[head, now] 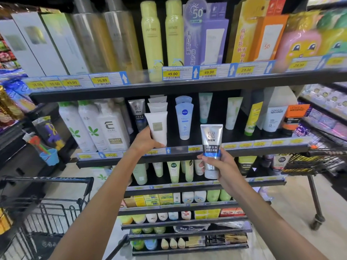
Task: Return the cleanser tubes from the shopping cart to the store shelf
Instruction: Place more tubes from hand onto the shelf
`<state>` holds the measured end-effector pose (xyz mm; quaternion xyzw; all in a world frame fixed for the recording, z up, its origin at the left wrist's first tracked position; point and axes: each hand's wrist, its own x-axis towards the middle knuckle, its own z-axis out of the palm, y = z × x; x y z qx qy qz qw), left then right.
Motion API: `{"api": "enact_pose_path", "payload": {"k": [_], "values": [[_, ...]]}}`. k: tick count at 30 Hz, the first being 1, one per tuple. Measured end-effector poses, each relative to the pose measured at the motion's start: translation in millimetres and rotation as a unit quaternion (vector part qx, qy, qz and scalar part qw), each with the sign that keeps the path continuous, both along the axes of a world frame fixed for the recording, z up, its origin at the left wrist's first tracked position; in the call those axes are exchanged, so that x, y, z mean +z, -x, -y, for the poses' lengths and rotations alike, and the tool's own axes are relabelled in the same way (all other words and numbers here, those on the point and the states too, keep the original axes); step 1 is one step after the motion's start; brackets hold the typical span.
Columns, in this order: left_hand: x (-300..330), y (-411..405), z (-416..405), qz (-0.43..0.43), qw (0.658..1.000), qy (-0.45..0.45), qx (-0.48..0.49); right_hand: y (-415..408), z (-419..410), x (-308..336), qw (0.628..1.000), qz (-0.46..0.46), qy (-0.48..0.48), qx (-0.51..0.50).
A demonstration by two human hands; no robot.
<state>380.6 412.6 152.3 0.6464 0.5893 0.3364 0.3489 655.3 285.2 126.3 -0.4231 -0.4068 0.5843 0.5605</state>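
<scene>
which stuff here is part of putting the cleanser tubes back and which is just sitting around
Part of the job:
- white cleanser tube, gripped by left hand
- silver MEN tube, gripped by right hand
- middle shelf
- shopping cart

Just there:
- Nivea tube
- yellow spray bottles
- L'Oreal tubes

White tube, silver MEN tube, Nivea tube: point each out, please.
white tube (pixel 157 128), head view, on its front label, left hand gripping it.
silver MEN tube (pixel 211 141), head view, on the printed front, right hand gripping it.
Nivea tube (pixel 184 121), head view, mid-body.

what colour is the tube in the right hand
Silver tube with a dark and blue label band, seen in the head view.
</scene>
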Motion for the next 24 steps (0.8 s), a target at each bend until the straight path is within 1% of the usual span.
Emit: {"api": "enact_pose_path", "payload": {"k": [4,6,10,14,17,20,24], "values": [[2,1,2,-0.014,1.0,0.003,-0.005,1,5,0,1.0,0.004,-0.009,0.006],[3,3,4,-0.035,0.999,0.004,0.003,1,8,0,1.0,0.001,-0.009,0.007],[5,8,15,-0.113,0.993,-0.012,0.023,0,13,-3,1.0,-0.006,-0.007,0.003],[2,12,35,-0.188,0.981,-0.037,0.023,3,17,-7,1.0,-0.012,-0.006,-0.001],[0,18,46,-0.261,0.964,-0.049,0.013,10,17,-9,0.999,-0.038,-0.001,0.0],[-6,27,54,-0.334,0.94,-0.07,0.011,18,15,-9,0.998,-0.068,0.007,0.004],[-15,40,65,-0.397,0.906,-0.142,0.031,39,14,2,0.999,-0.047,-0.004,0.021]]}}
